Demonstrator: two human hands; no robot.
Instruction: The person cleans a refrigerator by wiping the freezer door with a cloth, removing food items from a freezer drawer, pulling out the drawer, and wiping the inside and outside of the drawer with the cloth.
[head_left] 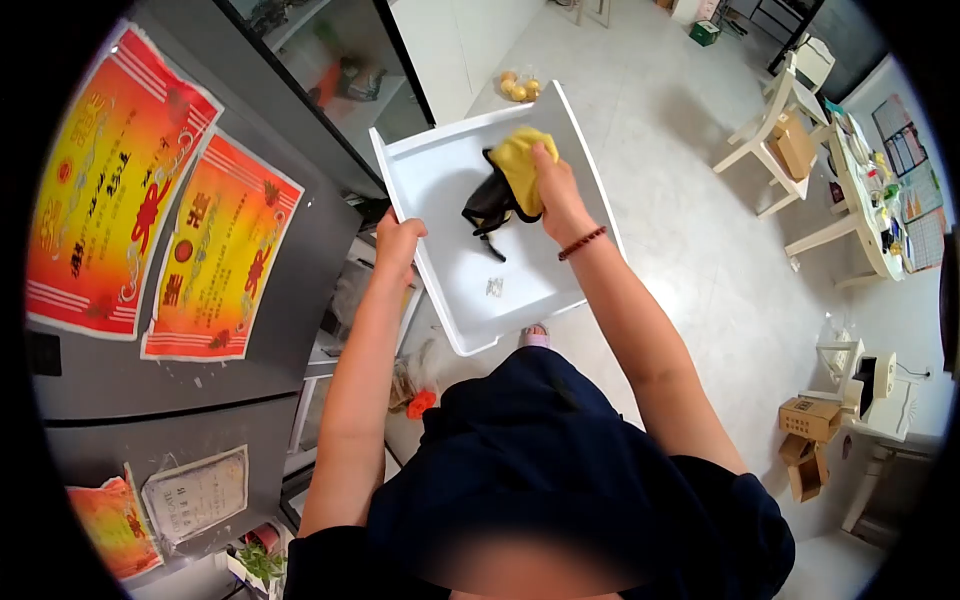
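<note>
A white drawer-like bin (pixel 455 305) is held at a tilt in front of me. My left hand (pixel 399 243) grips its left wall, thumb over the edge. Inside the bin, my right hand (pixel 560 190), with a beaded bracelet at the wrist, is closed on a yellow and black cloth (pixel 518 165). The cloth's dark part hangs down, and a thin dark strip reaches the bin's floor. Near the bin's front corner lies a small pale patch (pixel 495 287), too small to make out.
A grey fridge (pixel 330 250) with red and yellow certificates stands at the left. Yellow round items (pixel 519 87) lie on the floor beyond the bin. At the right are a white chair (pixel 750 150), a cluttered table (pixel 860 200) and cardboard boxes (pixel 810 420).
</note>
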